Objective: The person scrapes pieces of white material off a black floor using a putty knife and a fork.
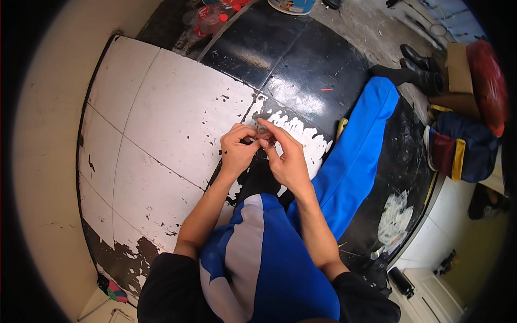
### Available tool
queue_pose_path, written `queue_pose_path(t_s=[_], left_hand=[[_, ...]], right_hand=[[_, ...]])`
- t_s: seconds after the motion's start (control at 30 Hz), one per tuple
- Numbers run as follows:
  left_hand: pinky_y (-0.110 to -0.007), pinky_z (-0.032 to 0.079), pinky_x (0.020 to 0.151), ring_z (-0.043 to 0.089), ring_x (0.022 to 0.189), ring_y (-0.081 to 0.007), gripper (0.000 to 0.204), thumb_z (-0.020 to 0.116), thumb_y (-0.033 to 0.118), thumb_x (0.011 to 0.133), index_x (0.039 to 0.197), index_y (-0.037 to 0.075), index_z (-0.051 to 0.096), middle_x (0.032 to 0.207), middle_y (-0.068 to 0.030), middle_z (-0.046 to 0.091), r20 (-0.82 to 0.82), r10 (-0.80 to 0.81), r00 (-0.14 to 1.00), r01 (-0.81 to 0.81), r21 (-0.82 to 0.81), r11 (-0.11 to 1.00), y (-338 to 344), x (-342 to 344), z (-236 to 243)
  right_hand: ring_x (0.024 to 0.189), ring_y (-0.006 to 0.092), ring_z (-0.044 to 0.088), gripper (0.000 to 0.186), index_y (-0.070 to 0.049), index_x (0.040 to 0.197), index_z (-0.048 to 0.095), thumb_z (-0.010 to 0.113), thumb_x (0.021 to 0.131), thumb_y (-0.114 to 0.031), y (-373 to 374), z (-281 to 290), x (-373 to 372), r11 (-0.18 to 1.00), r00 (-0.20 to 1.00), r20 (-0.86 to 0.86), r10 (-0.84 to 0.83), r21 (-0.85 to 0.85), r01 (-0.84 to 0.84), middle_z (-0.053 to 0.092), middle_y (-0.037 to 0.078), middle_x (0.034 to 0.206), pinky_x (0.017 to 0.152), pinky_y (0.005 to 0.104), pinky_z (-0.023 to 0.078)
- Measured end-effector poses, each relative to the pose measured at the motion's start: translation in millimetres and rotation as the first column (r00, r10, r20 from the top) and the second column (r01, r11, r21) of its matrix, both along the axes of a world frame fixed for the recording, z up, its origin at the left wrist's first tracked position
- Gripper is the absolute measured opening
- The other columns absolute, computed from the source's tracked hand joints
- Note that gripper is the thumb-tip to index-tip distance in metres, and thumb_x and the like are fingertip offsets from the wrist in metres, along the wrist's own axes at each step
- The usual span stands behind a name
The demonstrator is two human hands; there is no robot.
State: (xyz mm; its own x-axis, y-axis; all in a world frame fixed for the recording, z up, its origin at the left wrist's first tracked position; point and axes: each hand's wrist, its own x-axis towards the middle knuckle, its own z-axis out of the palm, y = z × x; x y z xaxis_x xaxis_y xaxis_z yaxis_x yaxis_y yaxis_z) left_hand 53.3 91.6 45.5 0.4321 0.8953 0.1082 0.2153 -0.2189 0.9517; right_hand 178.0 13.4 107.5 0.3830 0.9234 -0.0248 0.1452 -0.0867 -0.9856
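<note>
With the left hand [237,152] and right hand [290,161] I pinch a small round grey piece [262,130], over the patchy floor [172,116], left of the blue trouser leg [350,161], and it looks half-worked, though from afar I can't tell what's done or left.

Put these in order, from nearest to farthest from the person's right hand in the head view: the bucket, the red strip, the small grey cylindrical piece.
1. Small grey cylindrical piece: at the fingertips of the right hand.
2. Red strip: ahead, to the right, on black tile.
3. Bucket: farthest ahead, cut by the top edge.
</note>
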Motion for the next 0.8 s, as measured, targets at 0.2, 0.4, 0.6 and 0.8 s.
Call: queue_pose_path(t_s=[0.2, 0.4, 0.6, 0.8], left_hand=[[-0.025, 0.055, 0.072, 0.063, 0.088, -0.0120, 0.051, 0.082, -0.009, 0.073, 0.120, 0.005, 0.067, 0.111, -0.0067, 0.064, 0.187, -0.003, 0.982, 0.042, -0.209, 0.977, -1.8, 6.2, -19.0], [-0.028, 0.061, 0.077, 0.068, 0.097, -0.0167, 0.071, 0.084, -0.007, 0.072, 0.138, 0.009, 0.064, 0.130, -0.0114, 0.059, 0.161, -0.185, 0.969, 0.200, -0.081, 0.977, 28.4, 10.9, -0.4], [-0.027, 0.061, 0.076, 0.073, 0.086, -0.0159, 0.041, 0.077, -0.009, 0.077, 0.116, 0.005, 0.077, 0.118, -0.0114, 0.074, 0.102, -0.414, 0.904, 0.414, 0.023, 0.910, 46.0, 10.6, -19.1], [-0.031, 0.060, 0.081, 0.075, 0.092, -0.0209, 0.025, 0.076, -0.005, 0.082, 0.106, 0.001, 0.078, 0.104, -0.0121, 0.078, -0.033, -0.490, 0.871, 0.491, 0.059, 0.869, 57.0, 22.0, -8.5]], right_hand=[[0.092, 0.0199, 0.070, 0.034, -0.005, 0.128, 0.070, 0.066, 0.095, 0.003, -4.9, -4.9, 4.0, 0.997, 0.996, 0.069, -0.054, -0.047, 0.057, 0.074, 0.013, 0.102, 0.086, 0.0336, 0.055], [0.093, 0.0176, 0.069, 0.032, -0.004, 0.128, 0.071, 0.066, 0.096, 0.002, -10.2, -2.3, 10.8, 0.992, 0.997, 0.013, -0.074, -0.100, 0.075, 0.076, 0.012, 0.104, 0.086, 0.0327, 0.055], [0.094, 0.0237, 0.071, 0.034, -0.004, 0.127, 0.070, 0.065, 0.094, 0.004, -18.2, -8.7, 19.1, 0.991, 0.996, -0.050, -0.079, -0.111, 0.073, 0.075, 0.015, 0.109, 0.089, 0.0343, 0.055], [0.102, 0.0165, 0.070, 0.030, 0.001, 0.130, 0.068, 0.060, 0.101, 0.003, -20.2, -16.8, 31.6, 0.993, 0.996, -0.057, -0.068, -0.100, 0.062, 0.076, 0.010, 0.111, 0.093, 0.0315, 0.053]])
